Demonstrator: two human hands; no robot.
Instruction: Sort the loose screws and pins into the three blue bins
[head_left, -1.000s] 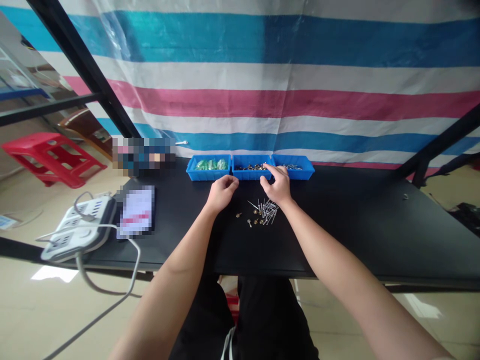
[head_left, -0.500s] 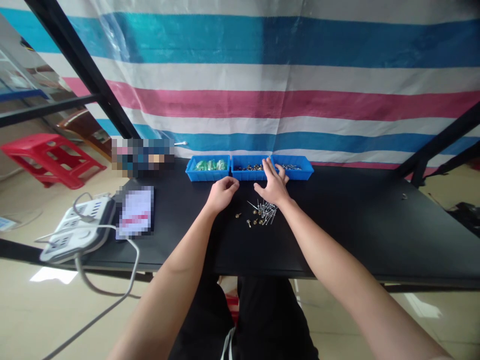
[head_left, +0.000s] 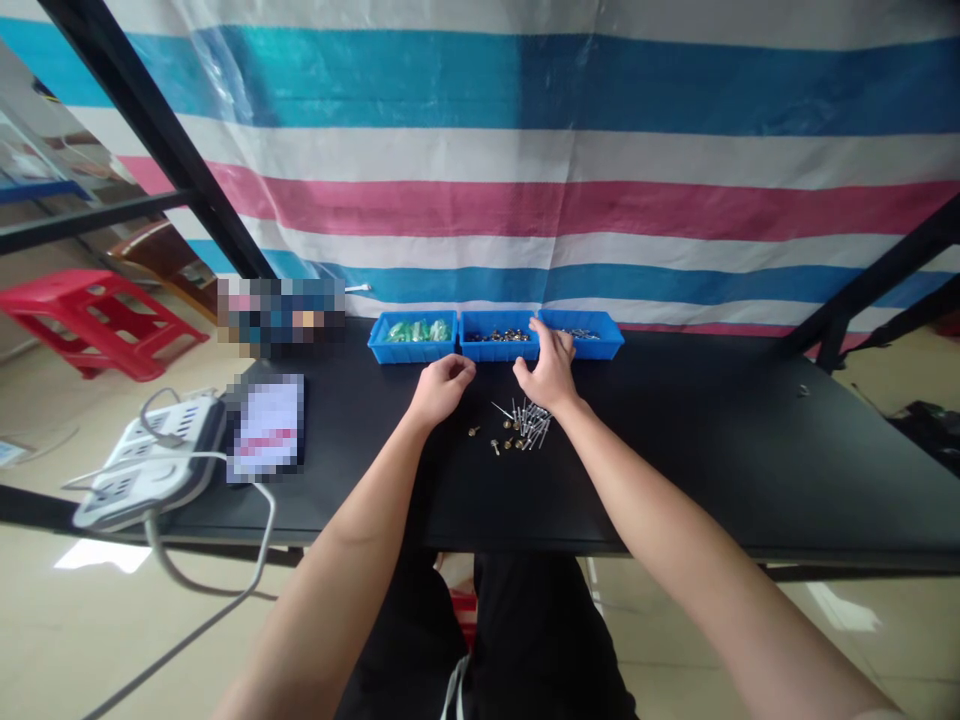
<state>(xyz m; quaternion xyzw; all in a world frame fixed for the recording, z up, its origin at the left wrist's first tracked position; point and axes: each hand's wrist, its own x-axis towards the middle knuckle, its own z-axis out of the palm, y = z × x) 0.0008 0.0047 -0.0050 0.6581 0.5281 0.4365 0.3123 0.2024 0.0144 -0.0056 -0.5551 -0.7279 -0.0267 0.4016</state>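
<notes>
My left hand (head_left: 442, 386) is closed in a pinch just in front of the gap between the left blue bin (head_left: 412, 353) and the middle blue bin (head_left: 496, 351). Anything in its fingertips is too small to make out. My right hand (head_left: 551, 372) has its fingers apart and reaches to the front edges of the middle bin and the right blue bin (head_left: 600, 349), hiding part of both. Small brass-coloured pieces fill the middle bin; silvery ones lie in the right. Below my right hand lies a pile of pop rivets (head_left: 535, 426) beside several brass-headed pieces (head_left: 519, 444).
Small green and white packets (head_left: 420, 331) lie in the left bin. A white power strip (head_left: 150, 460) with grey cables occupies the left table end, beside a blurred flat device (head_left: 266, 430). A striped sheet (head_left: 480, 155) hangs behind the black table (head_left: 697, 450).
The fingers of my right hand have drawn slightly together and shifted a little right along the bins. My left hand keeps its pinch. The view has shifted slightly.
</notes>
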